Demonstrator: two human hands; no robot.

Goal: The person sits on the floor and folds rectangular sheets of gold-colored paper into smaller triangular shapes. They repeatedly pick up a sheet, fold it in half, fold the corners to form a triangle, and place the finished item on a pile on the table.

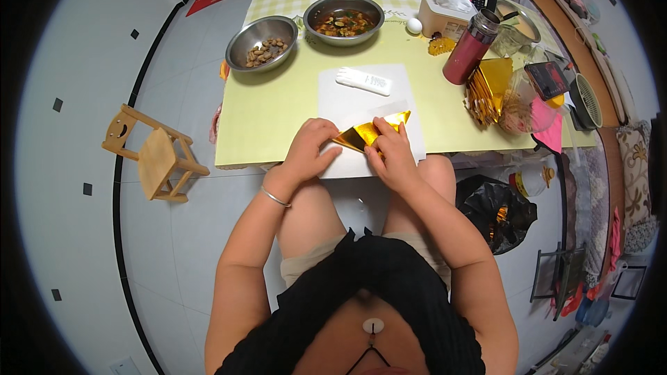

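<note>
A sheet of shiny gold foil paper [369, 131], partly folded into a long pointed shape, lies near the table's front edge. My left hand [310, 147] is closed at its left tip, fingers curled over the end and thumb on the near side. On the right part, my right hand [394, 153] pinches and presses the paper, with its thumb near the lower edge. Beneath both hands is a white sheet [330, 105] that reaches over the table edge. Farther up on that sheet rests a slim white packet or case [364, 81] with print on it.
Two metal bowls, one with nuts [240, 45] and one with food in liquid [343, 39], stand at the back. Right of them are a tissue box [445, 15], a red flask [467, 54] and folded gold paper [495, 83]. A black bag [495, 212] and small wooden chair [158, 161] flank me.
</note>
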